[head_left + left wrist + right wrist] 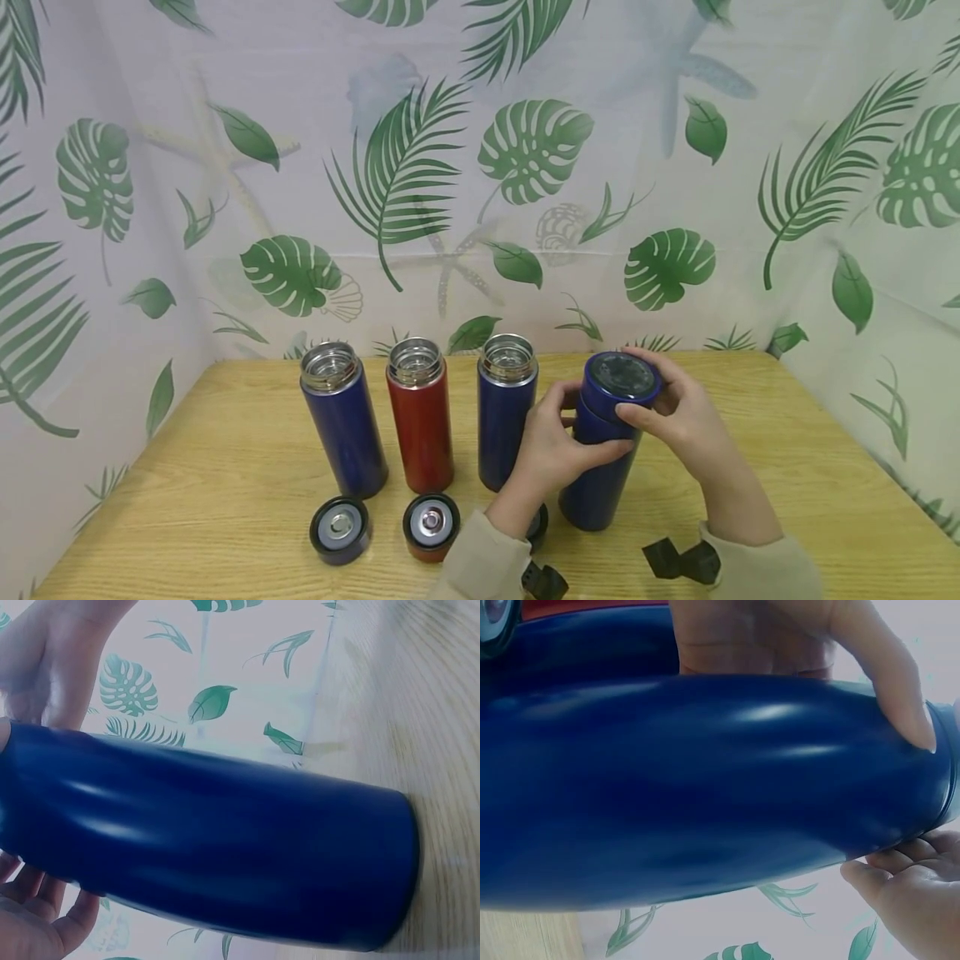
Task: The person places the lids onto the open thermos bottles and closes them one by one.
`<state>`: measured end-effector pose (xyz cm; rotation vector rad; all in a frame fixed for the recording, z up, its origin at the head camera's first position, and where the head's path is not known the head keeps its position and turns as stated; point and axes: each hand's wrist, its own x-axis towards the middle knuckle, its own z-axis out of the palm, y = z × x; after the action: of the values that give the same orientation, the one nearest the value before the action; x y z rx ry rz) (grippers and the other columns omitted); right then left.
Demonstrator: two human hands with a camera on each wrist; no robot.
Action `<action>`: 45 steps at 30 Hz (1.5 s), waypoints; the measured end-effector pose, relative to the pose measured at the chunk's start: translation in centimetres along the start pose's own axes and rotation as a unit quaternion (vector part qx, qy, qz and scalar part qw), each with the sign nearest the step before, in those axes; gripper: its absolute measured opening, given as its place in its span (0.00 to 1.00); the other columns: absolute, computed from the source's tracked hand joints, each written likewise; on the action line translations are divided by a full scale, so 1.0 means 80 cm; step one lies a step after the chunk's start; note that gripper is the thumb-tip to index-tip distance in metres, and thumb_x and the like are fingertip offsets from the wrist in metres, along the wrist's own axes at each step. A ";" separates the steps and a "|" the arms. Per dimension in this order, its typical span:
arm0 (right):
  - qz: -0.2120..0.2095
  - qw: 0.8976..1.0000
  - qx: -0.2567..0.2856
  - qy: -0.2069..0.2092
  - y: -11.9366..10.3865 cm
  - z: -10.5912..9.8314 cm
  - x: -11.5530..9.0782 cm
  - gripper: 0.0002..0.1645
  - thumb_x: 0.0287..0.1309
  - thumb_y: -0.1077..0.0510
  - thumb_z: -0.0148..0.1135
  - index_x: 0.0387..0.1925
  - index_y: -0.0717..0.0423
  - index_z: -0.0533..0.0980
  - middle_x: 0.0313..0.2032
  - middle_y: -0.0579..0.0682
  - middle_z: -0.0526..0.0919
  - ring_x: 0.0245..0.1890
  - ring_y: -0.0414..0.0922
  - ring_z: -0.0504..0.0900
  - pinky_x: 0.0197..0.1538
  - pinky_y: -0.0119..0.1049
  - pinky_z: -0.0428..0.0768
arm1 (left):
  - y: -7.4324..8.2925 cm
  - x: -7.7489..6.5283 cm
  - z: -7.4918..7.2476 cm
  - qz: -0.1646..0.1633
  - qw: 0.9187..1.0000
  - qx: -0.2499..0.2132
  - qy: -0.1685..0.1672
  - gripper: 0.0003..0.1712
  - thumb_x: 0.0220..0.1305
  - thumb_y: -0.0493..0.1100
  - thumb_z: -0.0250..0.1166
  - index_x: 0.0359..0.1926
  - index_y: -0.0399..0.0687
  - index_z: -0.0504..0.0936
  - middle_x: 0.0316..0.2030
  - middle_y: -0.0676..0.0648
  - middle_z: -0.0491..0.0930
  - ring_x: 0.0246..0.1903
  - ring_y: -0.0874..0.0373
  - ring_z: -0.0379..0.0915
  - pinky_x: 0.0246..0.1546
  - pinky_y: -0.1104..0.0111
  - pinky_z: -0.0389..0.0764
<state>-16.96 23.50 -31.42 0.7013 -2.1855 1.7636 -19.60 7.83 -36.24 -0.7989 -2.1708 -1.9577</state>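
On the right stands a dark blue thermos bottle (596, 492) with its blue lid (621, 377) on top, a dark glossy disc on that lid. A thin seam shows between lid and body. My left hand (555, 442) grips the bottle's body just below the lid, thumb across the front. The right hand (678, 408) holds the lid around its side, thumb in front and fingers behind. In the left wrist view the bottle (225, 832) has its base on the table, and in the right wrist view its body (675, 795) fills the middle.
Left of my hands stand a blue bottle (345, 433), a red bottle (420, 425) and another blue bottle (498, 433), all lidless. In front lie a blue lid (340, 531), a red lid (431, 527) and a third lid (537, 528) partly behind my left wrist. A leaf-print cloth (420, 275) backs the table.
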 end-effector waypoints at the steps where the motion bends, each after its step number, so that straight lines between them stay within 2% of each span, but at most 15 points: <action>1: 0.001 1.000 -0.010 0.004 0.000 0.001 0.000 0.32 0.50 0.73 0.56 0.58 0.62 0.61 0.48 0.45 0.71 0.45 0.37 0.74 0.44 0.26 0.73 | -0.002 0.000 0.001 0.001 1.000 0.002 0.005 0.34 0.40 0.45 0.73 0.50 0.50 0.68 0.42 0.56 0.73 0.43 0.66 0.68 0.41 0.70 0.72; 7: 0.005 0.998 -0.054 0.017 -0.001 0.003 0.001 0.32 0.50 0.72 0.56 0.58 0.68 0.58 0.49 0.50 0.69 0.47 0.35 0.72 0.45 0.24 0.71 | -0.004 0.000 0.006 0.003 0.999 0.009 0.033 0.34 0.38 0.47 0.74 0.49 0.51 0.69 0.41 0.57 0.73 0.41 0.66 0.69 0.39 0.71 0.73; 13: 0.004 0.997 -0.072 0.026 -0.003 0.005 0.002 0.33 0.50 0.71 0.58 0.58 0.67 0.59 0.51 0.56 0.68 0.48 0.33 0.71 0.48 0.22 0.68 | -0.003 -0.001 0.009 0.013 0.998 0.019 0.059 0.34 0.37 0.47 0.74 0.48 0.50 0.70 0.40 0.57 0.74 0.40 0.66 0.69 0.38 0.72 0.74; 24: 0.021 0.994 -0.095 0.041 -0.004 0.010 0.003 0.33 0.50 0.68 0.59 0.58 0.68 0.58 0.51 0.61 0.68 0.48 0.31 0.68 0.50 0.19 0.64 | -0.003 -0.002 0.013 0.034 0.995 0.022 0.091 0.33 0.37 0.47 0.75 0.46 0.48 0.70 0.40 0.55 0.74 0.39 0.65 0.70 0.38 0.71 0.74; 26: 0.029 0.993 -0.103 0.045 -0.005 0.011 0.004 0.34 0.50 0.67 0.60 0.58 0.68 0.58 0.52 0.61 0.68 0.50 0.34 0.68 0.50 0.19 0.63 | -0.002 -0.002 0.013 0.036 0.995 0.021 0.094 0.33 0.37 0.47 0.75 0.46 0.47 0.70 0.40 0.55 0.74 0.39 0.65 0.70 0.37 0.71 0.74; 32: 0.042 0.991 -0.118 0.051 -0.008 0.013 0.005 0.35 0.50 0.65 0.61 0.58 0.69 0.57 0.53 0.62 0.67 0.56 0.55 0.64 0.50 0.17 0.61 | 0.000 -0.002 0.013 0.039 0.994 0.020 0.100 0.34 0.36 0.45 0.75 0.47 0.47 0.69 0.41 0.54 0.73 0.40 0.65 0.70 0.37 0.71 0.74; 39: 0.040 0.990 -0.130 0.046 -0.008 0.013 0.005 0.36 0.51 0.64 0.61 0.58 0.69 0.57 0.53 0.64 0.66 0.56 0.57 0.64 0.50 0.16 0.61 | 0.001 -0.002 0.012 0.036 0.995 0.021 0.095 0.35 0.37 0.46 0.75 0.47 0.47 0.68 0.41 0.54 0.72 0.40 0.64 0.70 0.38 0.71 0.74; 41: 0.041 0.989 -0.137 0.043 -0.008 0.012 0.005 0.36 0.51 0.64 0.61 0.58 0.69 0.56 0.53 0.64 0.66 0.56 0.57 0.64 0.53 0.21 0.62 | 0.001 -0.002 0.012 0.033 0.995 0.020 0.090 0.35 0.37 0.46 0.75 0.47 0.48 0.68 0.41 0.54 0.72 0.41 0.64 0.69 0.38 0.71 0.74; 45: 0.057 0.987 -0.147 0.037 -0.009 0.012 0.005 0.37 0.52 0.62 0.61 0.60 0.69 0.55 0.54 0.65 0.64 0.56 0.59 0.63 0.57 0.44 0.62 | 0.003 -0.002 0.012 0.021 0.996 0.024 0.078 0.35 0.38 0.47 0.74 0.49 0.47 0.67 0.42 0.55 0.71 0.42 0.64 0.68 0.39 0.71 0.73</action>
<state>-16.82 22.37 -30.82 0.4427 -2.4055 1.4424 -19.09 8.70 -36.21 -0.6560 -2.0863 -1.8736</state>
